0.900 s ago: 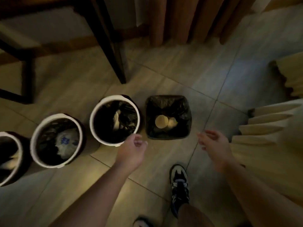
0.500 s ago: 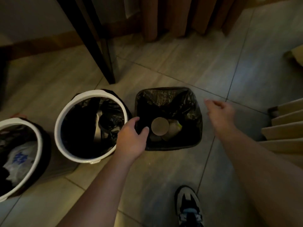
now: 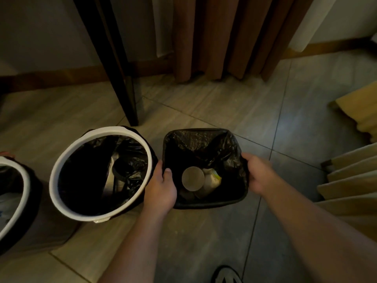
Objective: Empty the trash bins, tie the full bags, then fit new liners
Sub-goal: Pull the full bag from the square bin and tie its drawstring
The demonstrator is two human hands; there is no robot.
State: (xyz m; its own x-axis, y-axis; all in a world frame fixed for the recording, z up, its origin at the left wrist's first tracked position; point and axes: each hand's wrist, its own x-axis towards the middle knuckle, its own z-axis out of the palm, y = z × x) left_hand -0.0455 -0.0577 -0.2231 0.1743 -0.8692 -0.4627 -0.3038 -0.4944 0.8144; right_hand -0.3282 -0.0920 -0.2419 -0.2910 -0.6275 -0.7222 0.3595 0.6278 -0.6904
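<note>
A square black bin (image 3: 206, 204) lined with a black bag (image 3: 195, 139) stands on the tiled floor in the middle. Inside it lie a paper cup (image 3: 192, 178) and crumpled wrappers (image 3: 212, 178). My left hand (image 3: 161, 188) grips the bin's left rim, thumb inside the edge. My right hand (image 3: 258, 172) grips the right rim over the bag's edge. To the left stands a round bin with a white rim (image 3: 61, 166) and a black liner holding rubbish. A second white-rimmed bin (image 3: 22, 180) shows at the far left, cut off by the frame.
A dark table leg (image 3: 122, 82) stands just behind the round bin. Brown curtains (image 3: 220, 37) hang at the back wall. Pleated fabric (image 3: 350, 176) lies to the right. My shoe (image 3: 226, 275) is at the bottom edge.
I have leaned closer to the square bin. Both hands have moved from hovering near it onto its left and right rims.
</note>
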